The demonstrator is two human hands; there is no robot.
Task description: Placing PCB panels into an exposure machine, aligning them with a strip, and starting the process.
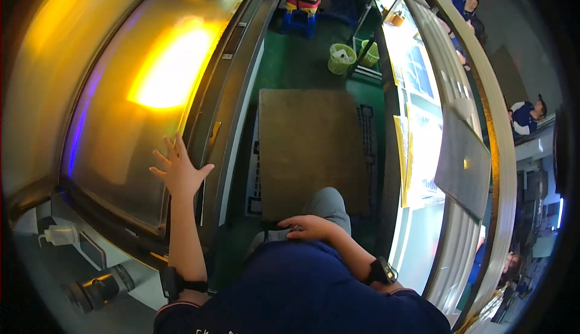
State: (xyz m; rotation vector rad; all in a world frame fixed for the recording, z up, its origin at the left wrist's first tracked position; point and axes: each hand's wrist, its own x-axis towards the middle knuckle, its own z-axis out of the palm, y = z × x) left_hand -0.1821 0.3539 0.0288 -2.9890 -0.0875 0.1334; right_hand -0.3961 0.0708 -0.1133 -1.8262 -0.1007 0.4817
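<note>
My left hand (183, 174) is spread wide, its fingers apart, over the near right part of a large framed glossy panel (115, 153). Whether the fingertips touch the panel cannot be made out. A bright yellow glow (175, 68) shines on the panel beyond the hand. Beside the hand runs the dark frame edge (208, 122), with a small yellow piece (215, 130) on it. My right hand (311, 226) lies across the front of my body by my thigh, fingers stretched out. A small shiny spot shows at its fingers, too small to name.
A brown mat (314, 147) covers the green floor ahead. Farther off stand a green wastebasket (341, 59) and a blue stool (299, 23). A lit worktable (420, 153) with sheets runs along the right. Bottles (99, 289) lie at lower left. Other people (525, 116) are at far right.
</note>
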